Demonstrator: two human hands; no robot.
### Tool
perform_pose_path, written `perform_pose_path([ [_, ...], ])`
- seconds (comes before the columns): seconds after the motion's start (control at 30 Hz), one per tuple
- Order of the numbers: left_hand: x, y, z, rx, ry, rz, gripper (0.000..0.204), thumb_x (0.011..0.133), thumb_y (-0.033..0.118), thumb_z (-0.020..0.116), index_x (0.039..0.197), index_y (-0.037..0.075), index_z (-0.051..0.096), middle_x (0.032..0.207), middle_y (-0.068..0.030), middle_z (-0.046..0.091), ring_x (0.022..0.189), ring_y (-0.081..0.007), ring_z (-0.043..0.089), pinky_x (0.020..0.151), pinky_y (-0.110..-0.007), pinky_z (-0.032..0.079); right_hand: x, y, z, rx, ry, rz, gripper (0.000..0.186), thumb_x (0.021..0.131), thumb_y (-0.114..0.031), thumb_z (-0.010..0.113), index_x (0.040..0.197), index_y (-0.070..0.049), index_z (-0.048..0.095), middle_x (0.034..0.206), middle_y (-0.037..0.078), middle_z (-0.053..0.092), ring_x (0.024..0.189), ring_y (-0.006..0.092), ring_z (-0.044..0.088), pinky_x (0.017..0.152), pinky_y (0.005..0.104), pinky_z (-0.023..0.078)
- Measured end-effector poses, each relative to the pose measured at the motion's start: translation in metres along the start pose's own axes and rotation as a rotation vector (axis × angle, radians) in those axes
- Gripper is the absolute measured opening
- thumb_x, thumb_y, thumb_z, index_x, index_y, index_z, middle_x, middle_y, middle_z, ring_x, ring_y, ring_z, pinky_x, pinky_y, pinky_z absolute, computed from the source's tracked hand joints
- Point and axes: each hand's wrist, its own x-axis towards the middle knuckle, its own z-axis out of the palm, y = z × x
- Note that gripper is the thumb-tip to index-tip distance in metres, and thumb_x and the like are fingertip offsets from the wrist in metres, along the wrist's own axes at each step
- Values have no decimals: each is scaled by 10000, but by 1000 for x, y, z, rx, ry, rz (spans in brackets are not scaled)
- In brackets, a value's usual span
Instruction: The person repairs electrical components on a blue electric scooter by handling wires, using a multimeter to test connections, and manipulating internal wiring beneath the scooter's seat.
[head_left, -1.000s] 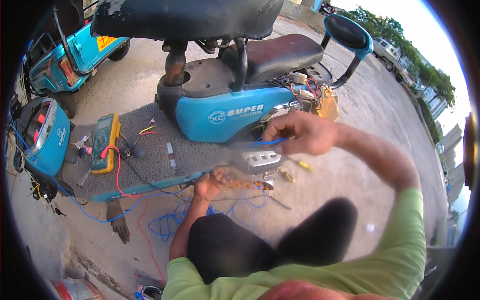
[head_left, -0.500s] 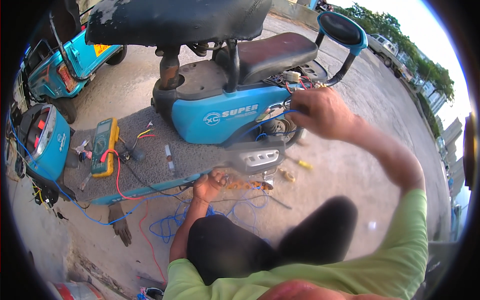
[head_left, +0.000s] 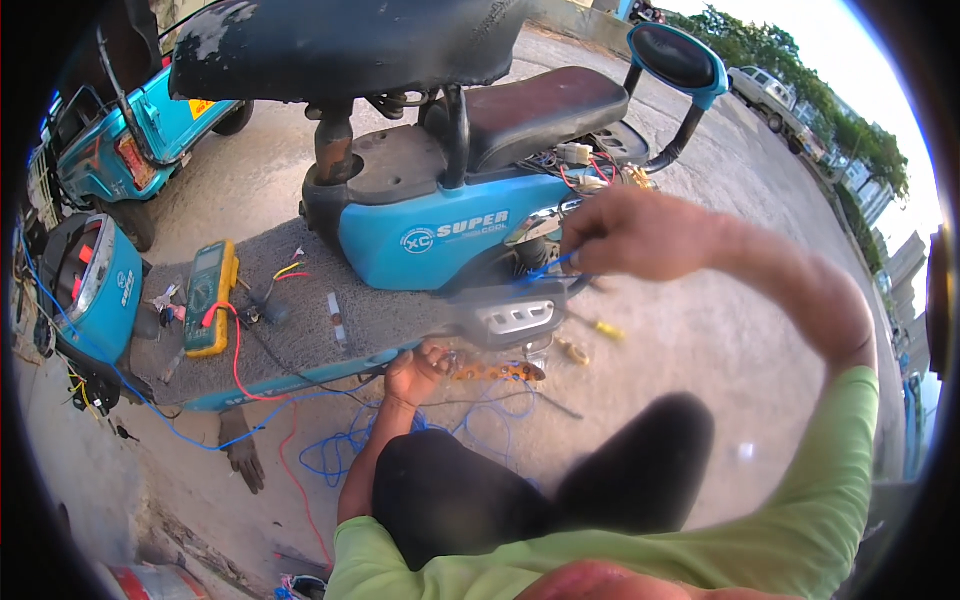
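My right hand [head_left: 628, 236] is closed on a blue wire [head_left: 543, 271], raised beside the rear side of a turquoise electric scooter [head_left: 390, 250]. My left hand [head_left: 418, 372] has its fingers curled at the lower edge of the grey footboard [head_left: 260, 345]; what they grip is too small to make out. A grey trim piece with silver inserts [head_left: 510, 322] is above and right of it. Bundled wires and connectors [head_left: 575, 160] lie exposed under the seat [head_left: 535, 110]. A yellow-cased multimeter [head_left: 210, 300] with a red lead rests on the footboard.
Another turquoise vehicle [head_left: 140, 120] stands at the back left. On the concrete [head_left: 760, 330] lie coiled blue wire [head_left: 340, 450], a dark glove [head_left: 243, 455], a rusty perforated piece [head_left: 495, 372] and a yellow-handled tool [head_left: 608, 329]. A white pickup [head_left: 775, 100] is parked far right.
My right hand rose with the blue wire, then dipped slightly, and its forearm has shifted rightward. My left hand has stayed in place at the footboard's edge.
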Motion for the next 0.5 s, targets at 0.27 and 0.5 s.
perform_pose_path([
  [0.27, 0, 1, -9, -79, -144, 14, 460, 912, 225, 762, 1292, 55, 567, 1041, -40, 569, 1004, -209, 613, 907, -450, 511, 14, 11, -19, 490, -44, -236, 340, 927, -86, 646, 1257, -22, 698, 916, 59, 681, 812, 122, 639, 770, 313, 539],
  [0.5, -2, 5, -9, 4, -87, -20, 498, 848, 263, 781, 1258, 71, 573, 978, -32, 547, 997, -245, 536, 931, -423, 426, 12, 45, -32, -159, 360, -377, 311, 994, 8, 549, 1271, 5, 689, 1063, 132, 673, 899, 216, 729, 803, 335, 627],
])
